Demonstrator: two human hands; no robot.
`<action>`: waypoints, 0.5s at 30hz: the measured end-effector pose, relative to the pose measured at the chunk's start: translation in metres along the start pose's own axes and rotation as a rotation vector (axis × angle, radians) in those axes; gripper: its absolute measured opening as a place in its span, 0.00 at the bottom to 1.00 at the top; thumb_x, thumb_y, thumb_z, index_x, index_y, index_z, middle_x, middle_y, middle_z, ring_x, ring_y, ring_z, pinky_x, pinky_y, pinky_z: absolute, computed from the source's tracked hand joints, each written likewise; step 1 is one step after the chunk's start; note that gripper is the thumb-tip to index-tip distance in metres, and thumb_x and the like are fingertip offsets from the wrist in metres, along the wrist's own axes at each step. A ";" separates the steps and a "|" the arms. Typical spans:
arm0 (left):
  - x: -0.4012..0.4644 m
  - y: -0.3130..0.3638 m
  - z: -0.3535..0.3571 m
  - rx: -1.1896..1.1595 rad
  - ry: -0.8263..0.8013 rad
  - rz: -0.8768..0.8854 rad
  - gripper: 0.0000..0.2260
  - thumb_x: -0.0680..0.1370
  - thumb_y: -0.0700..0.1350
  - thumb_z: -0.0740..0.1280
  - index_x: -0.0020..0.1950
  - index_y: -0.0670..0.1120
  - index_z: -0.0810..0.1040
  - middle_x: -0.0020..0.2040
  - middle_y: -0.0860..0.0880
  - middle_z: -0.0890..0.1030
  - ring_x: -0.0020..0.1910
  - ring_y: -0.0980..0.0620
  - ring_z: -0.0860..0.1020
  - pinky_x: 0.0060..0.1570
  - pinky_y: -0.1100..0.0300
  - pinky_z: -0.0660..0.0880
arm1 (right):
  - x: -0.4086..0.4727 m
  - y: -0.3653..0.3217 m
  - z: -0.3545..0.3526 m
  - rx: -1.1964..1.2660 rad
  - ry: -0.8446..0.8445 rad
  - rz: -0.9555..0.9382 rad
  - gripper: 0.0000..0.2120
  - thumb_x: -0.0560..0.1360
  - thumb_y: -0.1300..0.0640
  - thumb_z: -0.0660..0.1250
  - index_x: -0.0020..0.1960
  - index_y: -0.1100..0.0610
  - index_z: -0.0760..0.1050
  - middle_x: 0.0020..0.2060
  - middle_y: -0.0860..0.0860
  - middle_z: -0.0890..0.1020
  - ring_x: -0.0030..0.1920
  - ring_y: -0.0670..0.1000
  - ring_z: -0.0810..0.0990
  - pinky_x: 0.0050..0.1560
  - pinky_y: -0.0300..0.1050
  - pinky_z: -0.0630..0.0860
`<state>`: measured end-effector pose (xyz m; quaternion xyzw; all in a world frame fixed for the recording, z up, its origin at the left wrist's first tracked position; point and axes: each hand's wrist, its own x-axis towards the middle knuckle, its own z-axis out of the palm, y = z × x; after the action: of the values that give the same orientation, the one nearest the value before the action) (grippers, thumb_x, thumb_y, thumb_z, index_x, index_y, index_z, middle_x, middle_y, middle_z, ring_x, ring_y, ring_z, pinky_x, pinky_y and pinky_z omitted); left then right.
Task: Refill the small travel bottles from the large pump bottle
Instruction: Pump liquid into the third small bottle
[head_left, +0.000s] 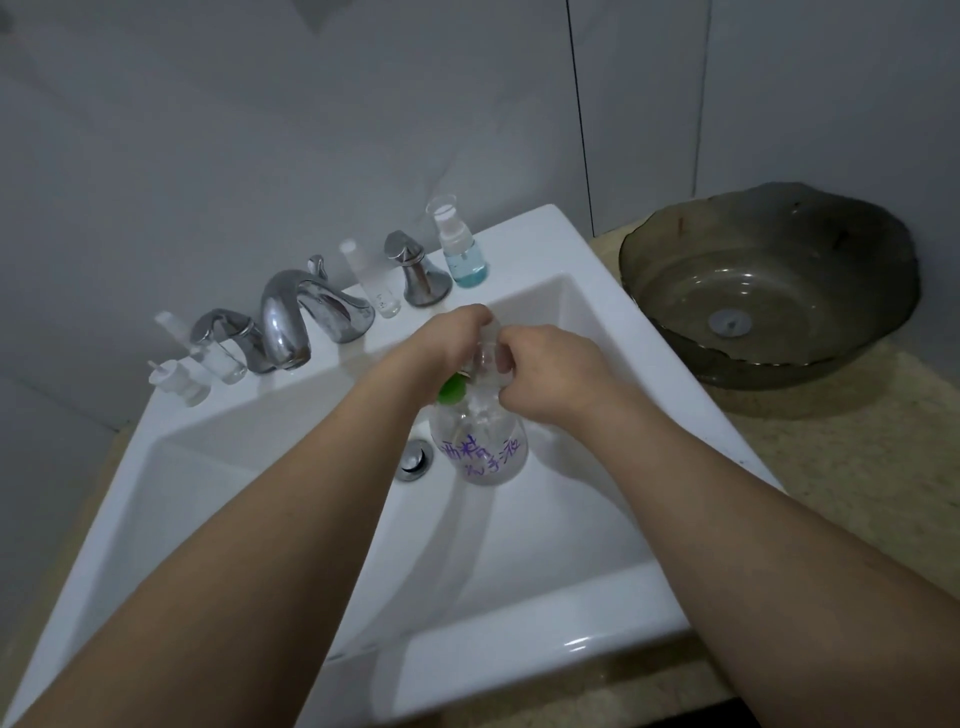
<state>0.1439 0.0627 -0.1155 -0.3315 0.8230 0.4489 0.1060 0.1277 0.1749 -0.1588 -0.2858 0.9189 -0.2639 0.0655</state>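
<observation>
Two hands meet over the white glazed sink (519, 249), both on the top of the pump bottle (480, 452). I log the bottle as clear plastic, rounded body, purple handwriting on its side, standing inside the basin just beside the chrome drain (414, 459). A green part (451, 391) shows at its neck under the left wrist.

Left hand (447, 338): knuckles up, fingers curled down over the pump head. Right hand (545, 374): fingers curled, pinching a small clear piece (488, 358) at the pump; I cannot tell whether that piece is a travel bottle or part of the pump. Both forearms are bare and reach in from the near edge.

Back ledge, left to right: a small white-capped bottle (179, 382), a clear bottle (215, 348) behind the left tap handle (228, 325), the curved chrome spout (296, 322), a frosted tube bottle (371, 278), the right tap handle (418, 270), and a clear spray bottle (460, 244) with blue liquid low in it.

A dark, wavy-rimmed glass bowl (769, 286) sits on the speckled beige counter (857, 467), right of the sink.
</observation>
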 end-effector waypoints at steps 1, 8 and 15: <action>0.001 0.000 0.000 0.004 0.012 0.005 0.15 0.77 0.53 0.58 0.36 0.46 0.70 0.34 0.47 0.74 0.26 0.50 0.67 0.30 0.62 0.61 | 0.000 0.000 -0.001 0.001 0.005 -0.005 0.11 0.69 0.57 0.66 0.47 0.46 0.68 0.48 0.49 0.80 0.51 0.55 0.78 0.44 0.42 0.68; 0.001 0.004 -0.009 0.090 0.020 0.005 0.12 0.77 0.55 0.61 0.42 0.47 0.74 0.38 0.48 0.77 0.36 0.49 0.72 0.41 0.59 0.68 | -0.001 -0.004 -0.002 0.061 0.047 -0.028 0.13 0.68 0.57 0.66 0.51 0.46 0.71 0.48 0.47 0.80 0.51 0.53 0.78 0.46 0.44 0.70; -0.002 0.013 -0.013 0.225 0.011 0.097 0.10 0.80 0.49 0.60 0.47 0.44 0.75 0.41 0.45 0.77 0.35 0.50 0.71 0.32 0.59 0.64 | -0.002 -0.004 -0.002 0.109 0.034 -0.031 0.12 0.67 0.58 0.66 0.46 0.45 0.67 0.45 0.46 0.79 0.47 0.52 0.78 0.45 0.45 0.74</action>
<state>0.1386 0.0579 -0.0987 -0.2798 0.8838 0.3564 0.1165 0.1302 0.1746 -0.1550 -0.2917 0.8996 -0.3191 0.0614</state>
